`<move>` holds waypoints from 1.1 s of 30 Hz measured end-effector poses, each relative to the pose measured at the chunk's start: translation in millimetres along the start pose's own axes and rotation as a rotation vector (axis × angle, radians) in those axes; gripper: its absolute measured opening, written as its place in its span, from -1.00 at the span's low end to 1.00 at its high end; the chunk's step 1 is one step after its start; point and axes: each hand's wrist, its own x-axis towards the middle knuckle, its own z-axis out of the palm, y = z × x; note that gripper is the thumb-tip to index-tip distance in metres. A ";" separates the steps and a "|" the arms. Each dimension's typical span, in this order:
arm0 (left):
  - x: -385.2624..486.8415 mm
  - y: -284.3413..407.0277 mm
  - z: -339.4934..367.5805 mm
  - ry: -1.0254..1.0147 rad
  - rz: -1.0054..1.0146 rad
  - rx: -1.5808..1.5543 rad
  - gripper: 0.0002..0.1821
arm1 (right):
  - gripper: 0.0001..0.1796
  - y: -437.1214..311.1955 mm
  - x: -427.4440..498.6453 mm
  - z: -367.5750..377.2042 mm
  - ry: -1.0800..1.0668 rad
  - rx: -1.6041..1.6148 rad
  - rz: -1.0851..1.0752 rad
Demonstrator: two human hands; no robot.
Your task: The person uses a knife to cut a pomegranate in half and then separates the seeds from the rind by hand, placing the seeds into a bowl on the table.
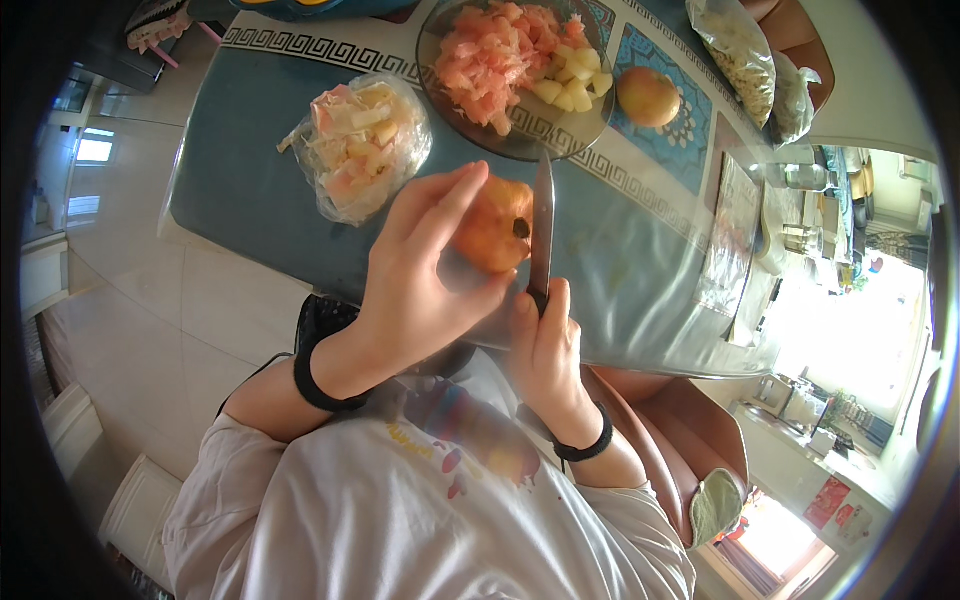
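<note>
My left hand [420, 262] grips a reddish-orange pomegranate [491, 229] between thumb and fingers over the table's near part. A dark opening shows on the fruit's right side. My right hand [547, 352] is closed on the dark handle of a kitchen knife [544, 225]. The blade points away from me, just right of the fruit; whether it touches the skin I cannot tell. Beyond the fruit lies a glass plate [525, 139] with torn pink pomelo-like pulp [487, 64] and pale yellow fruit chunks [576, 79]. A clear plastic bag [364, 146] of peels and scraps rests left of the plate.
A whole apple-like fruit [649, 96] sits right of the plate. Two plastic bags of dry goods [739, 56] stand farther right. The table [247, 157] has a glossy cover and its near edge runs before me. A brown chair [675, 442] stands at the near right.
</note>
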 end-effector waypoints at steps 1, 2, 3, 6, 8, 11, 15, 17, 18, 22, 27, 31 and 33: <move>0.7 0.1 -0.1 -0.003 -0.010 -0.004 -0.10 | -0.80 -0.3 -0.2 0.2 0.005 0.004 -0.008; 1.1 0.3 0.0 -0.006 -0.027 -0.010 -0.09 | -0.80 -0.8 -0.5 0.3 0.009 0.010 -0.009; 1.3 0.6 0.2 -0.007 -0.017 0.000 -0.10 | -0.81 -1.6 -0.9 0.5 0.012 -0.007 -0.005; 0.9 1.0 1.0 -0.007 -0.002 0.020 -0.10 | -0.81 -5.1 -1.4 0.7 0.012 -0.062 0.028; 0.3 0.7 1.7 -0.007 0.016 0.027 -0.10 | -0.81 -8.0 -1.3 1.1 0.009 -0.113 0.067; -0.4 0.0 1.4 -0.014 0.003 0.043 -0.10 | -0.79 -12.9 -0.3 4.8 0.000 -0.123 0.102; -2.5 1.2 2.5 0.018 -0.018 0.043 -0.10 | -0.77 -19.0 0.9 8.8 0.014 -0.123 0.085; -2.7 1.0 3.7 0.041 -0.039 0.047 -0.09 | -0.77 -21.3 1.3 11.0 0.019 -0.157 0.111; -2.5 0.5 4.2 0.043 -0.035 0.041 -0.09 | -0.76 -21.6 2.1 11.5 0.027 -0.150 0.116; -1.4 0.4 6.5 0.039 -0.028 0.010 -0.09 | -0.74 -23.4 1.4 11.5 0.024 -0.166 0.172; 1.3 0.8 9.4 0.012 -0.033 0.010 -0.09 | -0.74 -22.9 1.3 3.4 -0.023 -0.070 0.171; 4.7 -0.4 13.4 -0.035 -0.035 0.000 -0.10 | -0.73 -19.6 -0.4 -6.8 -0.077 -0.036 0.189; 4.7 1.3 13.9 -0.087 -0.072 0.003 -0.10 | -0.69 -17.1 -1.4 -6.1 -0.042 -0.024 0.077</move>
